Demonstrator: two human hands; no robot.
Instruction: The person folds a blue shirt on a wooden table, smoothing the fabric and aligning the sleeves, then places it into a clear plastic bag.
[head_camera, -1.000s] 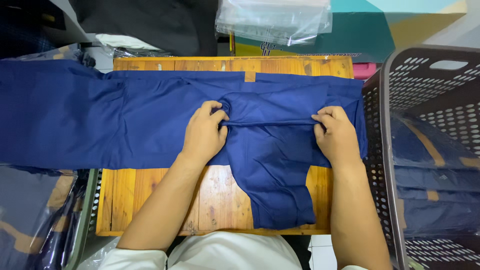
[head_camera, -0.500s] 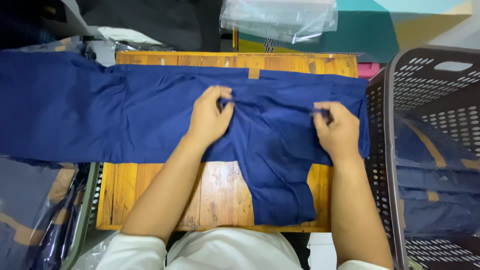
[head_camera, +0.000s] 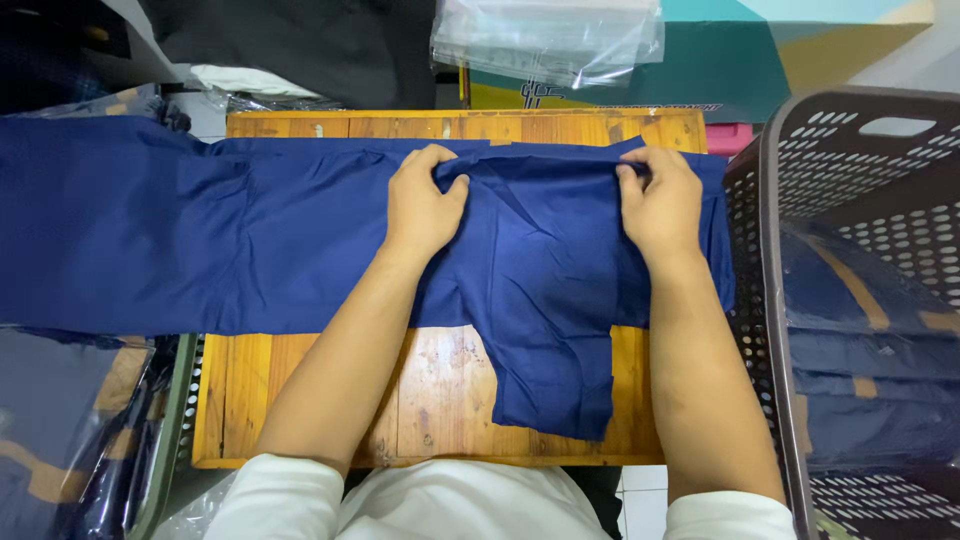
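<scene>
A big dark blue cloth (head_camera: 250, 240) lies flat across a wooden table (head_camera: 440, 400) and hangs off far to the left of the hands. The left hand (head_camera: 422, 205) pinches a fold of the cloth near the table's far edge. The right hand (head_camera: 662, 205) pinches the same fold a little way off. Behind the hands lie clear plastic bags (head_camera: 548, 38). Just right of the right hand stands a grey basket (head_camera: 860, 130) with holes, holding packed blue cloth.
</scene>
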